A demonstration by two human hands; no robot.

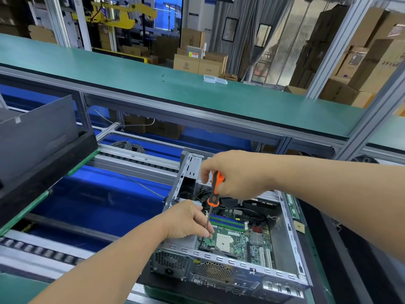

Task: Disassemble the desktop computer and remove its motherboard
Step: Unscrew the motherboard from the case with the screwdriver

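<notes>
Head camera view: an open grey metal desktop computer case [230,263] lies at 5 o'clock in the frame on a green-edged work surface, its side panel off and its rear face with fan grilles and ports turned toward the wearer. Inside it, the green motherboard [241,240] sits flat on the case floor, with blue and green memory slots [228,222] at its 12 o'clock edge and a square beige processor socket [223,242] near its middle. The right hand [234,174], reaching in from 3 o'clock, has its fingers curled round the orange-and-black handle of a screwdriver [215,189], held nearly upright above the case. The left hand [188,220], coming from 7 o'clock, pinches the screwdriver's thin metal shaft between thumb and fingertips just over the motherboard's 9 o'clock edge; the tip is hidden behind the fingers. At 9 o'clock, well apart from the case, a second black computer housing [37,137] rests on a green-edged pallet above a grey roller conveyor [39,252]. A long green shelf [131,71] crosses at 12 o'clock, carrying two small clear plastic boxes [214,79], with brown cardboard cartons [197,62] stacked beyond it.
</notes>
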